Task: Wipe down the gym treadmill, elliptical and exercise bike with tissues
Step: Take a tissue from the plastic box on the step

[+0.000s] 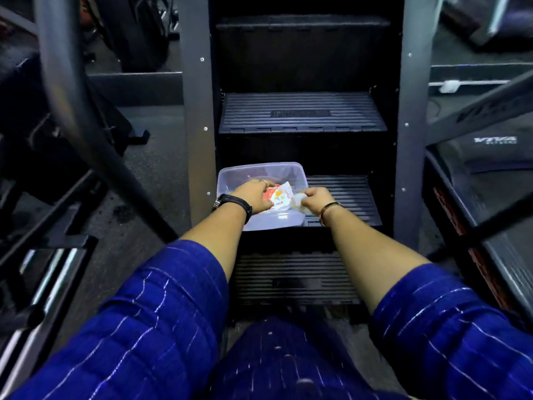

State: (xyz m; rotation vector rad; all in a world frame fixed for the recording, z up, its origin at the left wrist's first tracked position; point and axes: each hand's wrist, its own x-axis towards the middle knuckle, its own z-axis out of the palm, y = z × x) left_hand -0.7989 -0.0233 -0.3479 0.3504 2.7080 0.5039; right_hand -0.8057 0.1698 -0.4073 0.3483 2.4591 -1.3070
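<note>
A clear plastic tub (261,170) stands on a black ribbed step (349,194) of a stair-climber machine. Inside it lies a white tissue packet (281,197) with red and orange print. My left hand (253,194), with a black wristwatch, grips the packet from the left. My right hand (315,197), wearing a thin bangle, has curled fingers pinching something pale at the packet's right edge; I cannot tell if it is a tissue or the wrapper. Both forearms reach forward from blue striped sleeves.
Grey upright side rails (199,111) frame the steps, with more ribbed steps above (302,112) and below (291,278). A dark curved handlebar tube (72,105) crosses the left. A treadmill deck marked VIVA (494,140) sits at right. Dark gym floor lies to the left.
</note>
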